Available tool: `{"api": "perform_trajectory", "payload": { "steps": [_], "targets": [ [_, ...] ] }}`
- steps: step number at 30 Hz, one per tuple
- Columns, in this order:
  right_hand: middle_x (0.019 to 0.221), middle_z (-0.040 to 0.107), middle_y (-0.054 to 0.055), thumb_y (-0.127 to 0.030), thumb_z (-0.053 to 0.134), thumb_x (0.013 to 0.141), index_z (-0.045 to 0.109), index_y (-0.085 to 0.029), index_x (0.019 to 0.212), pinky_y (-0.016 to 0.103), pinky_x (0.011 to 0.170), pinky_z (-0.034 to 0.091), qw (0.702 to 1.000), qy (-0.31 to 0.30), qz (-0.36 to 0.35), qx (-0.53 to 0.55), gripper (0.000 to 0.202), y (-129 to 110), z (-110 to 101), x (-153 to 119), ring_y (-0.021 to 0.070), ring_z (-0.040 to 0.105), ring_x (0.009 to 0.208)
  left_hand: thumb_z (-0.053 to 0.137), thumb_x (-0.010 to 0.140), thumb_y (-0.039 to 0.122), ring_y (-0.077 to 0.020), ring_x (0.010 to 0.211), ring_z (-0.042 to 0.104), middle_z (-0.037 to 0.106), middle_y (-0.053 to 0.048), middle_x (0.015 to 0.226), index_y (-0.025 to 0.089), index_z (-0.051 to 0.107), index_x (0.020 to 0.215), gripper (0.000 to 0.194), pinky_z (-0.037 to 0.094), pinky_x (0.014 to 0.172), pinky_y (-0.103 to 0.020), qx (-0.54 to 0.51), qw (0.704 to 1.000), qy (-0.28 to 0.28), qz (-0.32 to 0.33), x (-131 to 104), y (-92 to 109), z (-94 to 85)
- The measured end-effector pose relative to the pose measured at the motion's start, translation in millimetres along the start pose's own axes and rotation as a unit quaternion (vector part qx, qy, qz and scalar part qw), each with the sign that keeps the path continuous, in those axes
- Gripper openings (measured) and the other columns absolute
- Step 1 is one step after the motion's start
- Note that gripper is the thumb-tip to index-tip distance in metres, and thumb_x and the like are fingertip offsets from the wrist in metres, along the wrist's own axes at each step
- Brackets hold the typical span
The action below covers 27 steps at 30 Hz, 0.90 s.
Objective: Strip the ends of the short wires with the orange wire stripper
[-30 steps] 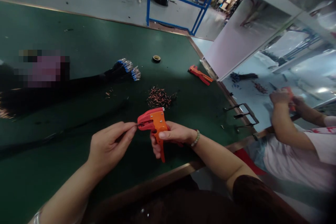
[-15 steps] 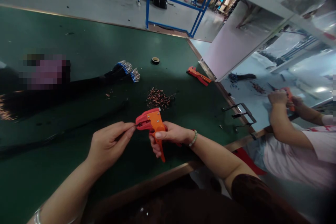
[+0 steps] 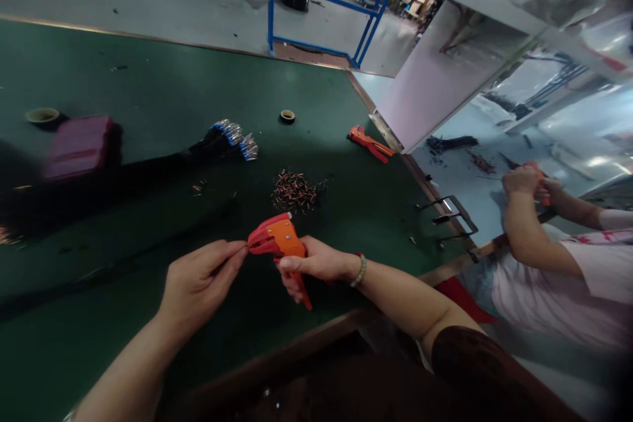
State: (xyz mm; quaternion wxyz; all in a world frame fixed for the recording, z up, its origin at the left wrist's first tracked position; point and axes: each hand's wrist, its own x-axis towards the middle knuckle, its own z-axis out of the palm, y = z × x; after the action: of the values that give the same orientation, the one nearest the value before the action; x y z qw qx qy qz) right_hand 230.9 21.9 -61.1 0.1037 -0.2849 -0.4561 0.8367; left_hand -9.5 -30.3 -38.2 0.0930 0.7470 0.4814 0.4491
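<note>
My right hand [image 3: 316, 264] is wrapped round the grip of a red and orange wire stripper [image 3: 285, 237], its jaws pointing left. At the jaw tips, my left hand [image 3: 200, 283] pinches thumb against forefinger on a thin black wire [image 3: 248, 248]; only a sliver of it shows. Behind the stripper lies a heap of short copper-coloured wire offcuts [image 3: 295, 191]. A bundle of black wires with blue and silver terminals [image 3: 235, 137] rests to the left of that heap. More black wires with bare copper ends [image 3: 7, 236] lie at the far left.
On the green tabletop [image 3: 198, 79] are a tape roll [image 3: 287, 117], a second wire stripper [image 3: 370, 144], a pink box [image 3: 82, 145] and another roll [image 3: 43, 117]. A black metal frame [image 3: 457, 214] stands by the right edge. Beyond it, a co-worker's hands [image 3: 524, 181] hold an orange-red tool.
The stripper and both hands sit slightly lower and further left, the stripper's nose tilted down a little. Its jaw gap looks narrower. The whole view has shifted slightly.
</note>
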Motion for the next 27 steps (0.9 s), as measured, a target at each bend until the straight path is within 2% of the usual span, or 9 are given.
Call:
{"api": "perform_trajectory", "payload": {
  "steps": [8, 13, 20, 24, 27],
  "targets": [
    [0.055, 0.057, -0.006, -0.064, 0.085, 0.076, 0.053, -0.016, 0.081, 0.026, 0.047, 0.056, 0.999, 0.012, -0.007, 0.044, 0.058, 3, 8, 4, 0.0100, 0.056, 0.045, 0.060, 0.101, 0.032, -0.0144, 0.066, 0.076, 0.081, -0.004, 0.081, 0.016, 0.078, 0.091, 0.025, 0.057, 0.060, -0.019, 0.002, 1.000, -0.011, -0.014, 0, -3, 3.5],
    [0.051, 0.053, -0.008, -0.063, 0.084, 0.078, 0.050, -0.018, 0.081, 0.025, 0.045, 0.053, 0.999, 0.011, -0.008, 0.053, 0.057, 7, 10, 6, 0.0092, 0.053, 0.043, 0.060, 0.102, 0.037, -0.0156, 0.067, 0.077, 0.081, -0.004, 0.083, 0.017, 0.078, 0.091, 0.029, 0.058, 0.060, -0.020, 0.002, 0.999, -0.012, -0.031, 0, -4, 2.6],
    [0.048, 0.046, -0.010, -0.062, 0.084, 0.079, 0.048, -0.019, 0.076, 0.024, 0.042, 0.051, 0.999, 0.012, -0.007, 0.052, 0.056, 6, 11, 6, 0.0081, 0.049, 0.041, 0.059, 0.102, 0.036, -0.0155, 0.066, 0.076, 0.081, -0.004, 0.082, 0.018, 0.078, 0.090, 0.029, 0.058, 0.061, -0.020, -0.001, 0.999, -0.013, -0.040, 1, -4, 3.0],
    [0.046, 0.046, -0.011, -0.062, 0.088, 0.074, 0.049, -0.019, 0.075, 0.023, 0.040, 0.047, 0.998, 0.018, -0.001, 0.061, 0.058, 2, 16, 7, 0.0076, 0.047, 0.040, 0.058, 0.102, 0.040, -0.0160, 0.066, 0.076, 0.082, -0.003, 0.082, 0.019, 0.079, 0.091, 0.032, 0.058, 0.060, -0.021, 0.013, 0.999, -0.017, -0.037, -2, -6, 0.8],
    [0.044, 0.042, -0.013, -0.063, 0.091, 0.068, 0.046, -0.020, 0.073, 0.020, 0.036, 0.039, 0.997, 0.016, 0.003, 0.078, 0.062, 2, 21, 9, 0.0056, 0.041, 0.037, 0.057, 0.102, 0.049, -0.0173, 0.067, 0.077, 0.082, -0.003, 0.084, 0.021, 0.079, 0.092, 0.037, 0.059, 0.061, -0.023, 0.047, 0.998, -0.021, -0.032, -8, -12, -2.6]
  ]
}}
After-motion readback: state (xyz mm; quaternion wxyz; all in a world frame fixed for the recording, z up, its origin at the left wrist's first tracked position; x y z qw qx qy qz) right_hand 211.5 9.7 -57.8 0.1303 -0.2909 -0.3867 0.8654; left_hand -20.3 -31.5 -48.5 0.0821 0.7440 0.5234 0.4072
